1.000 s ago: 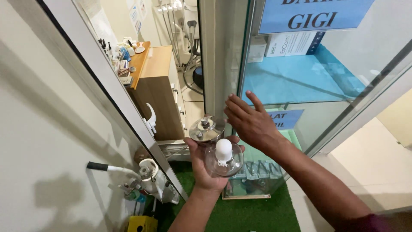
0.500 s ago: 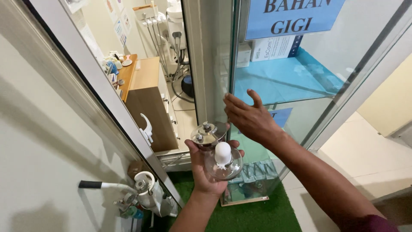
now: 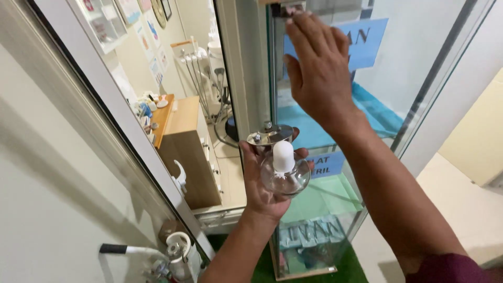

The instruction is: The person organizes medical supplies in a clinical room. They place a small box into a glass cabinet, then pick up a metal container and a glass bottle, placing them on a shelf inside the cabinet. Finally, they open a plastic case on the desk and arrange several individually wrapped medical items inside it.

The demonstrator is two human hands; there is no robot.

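The left hand (image 3: 262, 183) is palm up, fingers curled around a small round clear glass bottle with a white cap (image 3: 284, 170); the bottle looks empty of any coloured liquid. Just beyond the bottle, at the fingertips, a small shiny round metal lid (image 3: 270, 134) rests on the same hand. The right hand (image 3: 317, 73) is raised well above the bottle, fingers spread and flat against the top of a tall glass cabinet door (image 3: 335, 157), gripping nothing. Inside the cabinet, below that hand, are shelves lined with blue cloth (image 3: 377, 112)
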